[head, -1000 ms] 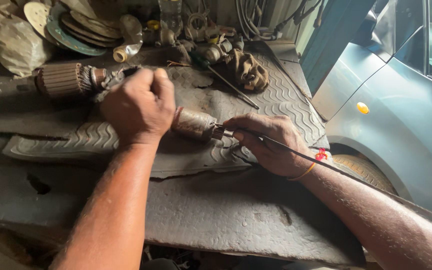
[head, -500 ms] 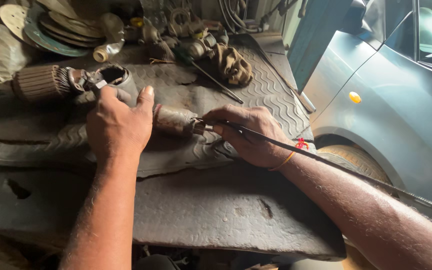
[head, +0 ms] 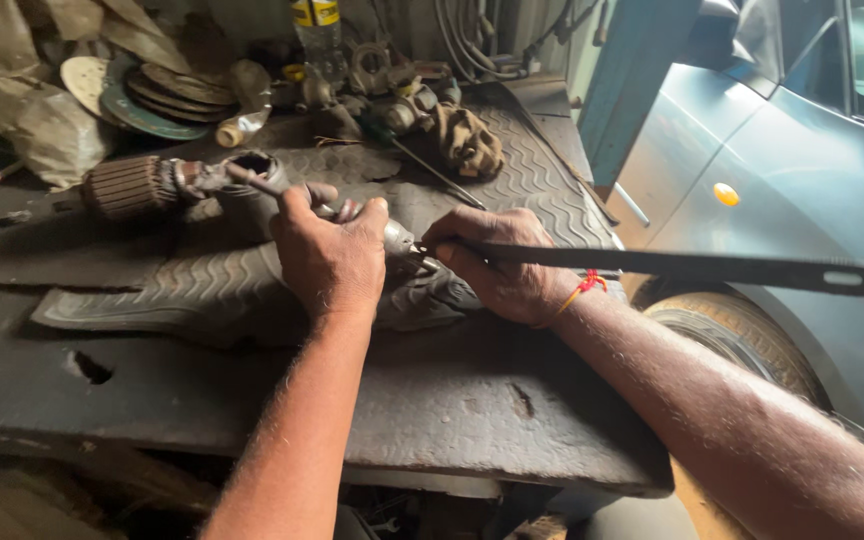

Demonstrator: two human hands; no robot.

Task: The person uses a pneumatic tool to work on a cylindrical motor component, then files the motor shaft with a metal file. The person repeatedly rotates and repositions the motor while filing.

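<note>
Left hand (head: 330, 255) clamped over a small grimy metal cylinder part (head: 397, 240) on the dark ribbed rubber mat (head: 202, 290), fingers wrapped tight. Right hand (head: 502, 265) fisted round a long flat black steel bar (head: 692, 268), tip touching the part.

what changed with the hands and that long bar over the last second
The left hand slid off the top of the small metal cylinder toward its left end, still gripping it. The long flat bar in the right hand now runs level to the right instead of slanting down. The right hand kept its grip at the bar's tip against the cylinder; the armature and rubber mat stayed put.
</note>
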